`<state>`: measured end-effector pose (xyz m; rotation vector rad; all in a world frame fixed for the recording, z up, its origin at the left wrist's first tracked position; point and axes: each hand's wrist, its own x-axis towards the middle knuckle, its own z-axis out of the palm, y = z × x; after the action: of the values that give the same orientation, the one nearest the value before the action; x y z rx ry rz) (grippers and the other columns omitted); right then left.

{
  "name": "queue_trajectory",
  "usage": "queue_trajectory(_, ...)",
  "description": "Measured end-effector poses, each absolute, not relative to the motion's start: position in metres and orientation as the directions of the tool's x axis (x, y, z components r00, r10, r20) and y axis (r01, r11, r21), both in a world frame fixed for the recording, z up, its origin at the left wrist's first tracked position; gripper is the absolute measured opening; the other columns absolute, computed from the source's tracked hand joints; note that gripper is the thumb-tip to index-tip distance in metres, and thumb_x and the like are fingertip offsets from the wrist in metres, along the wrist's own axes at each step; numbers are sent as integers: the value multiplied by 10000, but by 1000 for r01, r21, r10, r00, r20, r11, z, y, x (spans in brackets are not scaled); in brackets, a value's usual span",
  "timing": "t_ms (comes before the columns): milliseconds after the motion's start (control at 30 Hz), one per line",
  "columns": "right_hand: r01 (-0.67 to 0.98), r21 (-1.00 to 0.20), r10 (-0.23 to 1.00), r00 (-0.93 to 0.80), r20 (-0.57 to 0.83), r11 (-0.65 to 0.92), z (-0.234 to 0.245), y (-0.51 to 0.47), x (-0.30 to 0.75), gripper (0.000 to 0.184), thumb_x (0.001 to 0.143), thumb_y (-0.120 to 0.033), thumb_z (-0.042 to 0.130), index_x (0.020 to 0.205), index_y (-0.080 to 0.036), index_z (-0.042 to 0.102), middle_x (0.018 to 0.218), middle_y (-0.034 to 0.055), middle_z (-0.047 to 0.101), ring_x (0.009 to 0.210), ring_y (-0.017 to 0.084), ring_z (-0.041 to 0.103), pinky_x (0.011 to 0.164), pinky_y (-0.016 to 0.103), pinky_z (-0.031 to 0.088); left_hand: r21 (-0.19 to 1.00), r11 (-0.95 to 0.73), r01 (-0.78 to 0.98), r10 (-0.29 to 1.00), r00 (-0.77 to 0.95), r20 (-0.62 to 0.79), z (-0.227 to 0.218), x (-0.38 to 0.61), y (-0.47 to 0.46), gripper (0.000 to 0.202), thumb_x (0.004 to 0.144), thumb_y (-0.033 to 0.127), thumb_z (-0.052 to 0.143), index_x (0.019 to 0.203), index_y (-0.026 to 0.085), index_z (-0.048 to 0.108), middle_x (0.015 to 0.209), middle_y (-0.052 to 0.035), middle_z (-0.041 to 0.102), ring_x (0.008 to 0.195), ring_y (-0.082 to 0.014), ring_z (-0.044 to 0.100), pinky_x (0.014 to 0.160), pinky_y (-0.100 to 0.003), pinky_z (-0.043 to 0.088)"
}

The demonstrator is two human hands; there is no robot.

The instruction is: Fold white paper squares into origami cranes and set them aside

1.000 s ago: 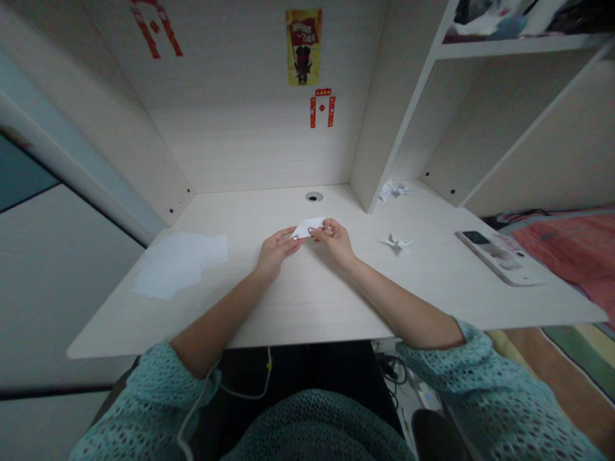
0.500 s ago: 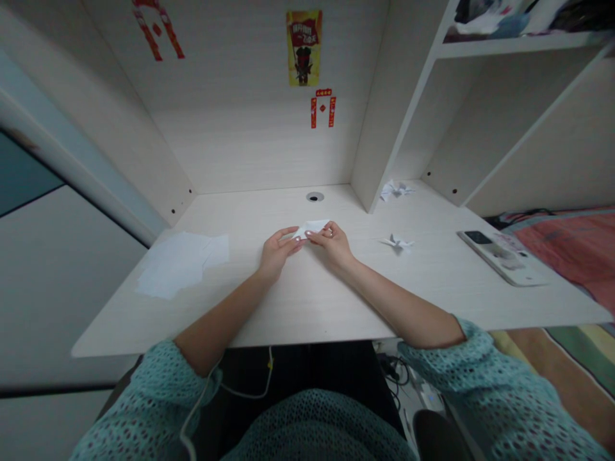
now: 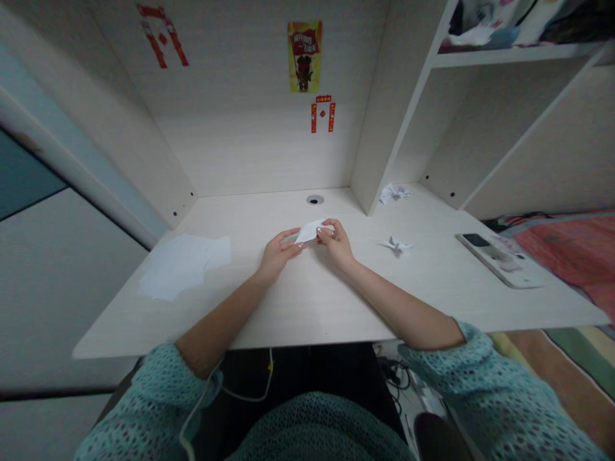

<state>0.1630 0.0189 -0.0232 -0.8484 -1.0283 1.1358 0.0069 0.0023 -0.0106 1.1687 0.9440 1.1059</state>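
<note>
A small folded piece of white paper (image 3: 309,231) is held up between my two hands over the middle of the desk. My left hand (image 3: 278,253) has its fingers closed on the paper's left corner. On the other side, my right hand (image 3: 336,242) pinches the paper's right part between thumb and fingers. A folded white paper crane (image 3: 398,245) lies on the desk to the right of my right hand. To the left of my left hand is a loose, overlapping pile of white paper sheets (image 3: 180,266).
More folded white paper pieces (image 3: 394,193) lie by the upright divider (image 3: 372,160). A flat white device or case (image 3: 500,261) rests at the right. The white desk (image 3: 307,307) has a round cable hole (image 3: 315,200) at the back. A pale cable (image 3: 196,410) hangs beside my left sleeve.
The folded paper has turned, so more of its flat white face shows. My right fingers have shifted slightly along it, away from the left hand. The view has tilted up a little.
</note>
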Motion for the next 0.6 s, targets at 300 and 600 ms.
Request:
queue_trajectory(300, 191, -853, 864, 43, 502, 486, -18, 16, 173, 149, 843, -338, 429, 943, -238, 476, 701, -17, 523, 625, 145, 490, 621, 261, 376, 999, -35, 26, 972, 234, 28, -2, 8, -2, 444, 681, 373, 682, 1076, 186, 603, 970, -102, 675, 822, -161, 627, 697, -255, 457)
queue_trajectory(600, 302, -769, 826, -180, 535, 564, -8, 3, 170, 176, 837, -316, 468, 991, -245, 516, 730, -9, 558, 667, 151, 513, 650, 267, 385, 1000, 12, 3, 985, 170, -12, -5, 8, 2, 299, 616, 435, 724, 706, 166, 628, 696, -52, 665, 696, -159, 618, 595, -233, 446)
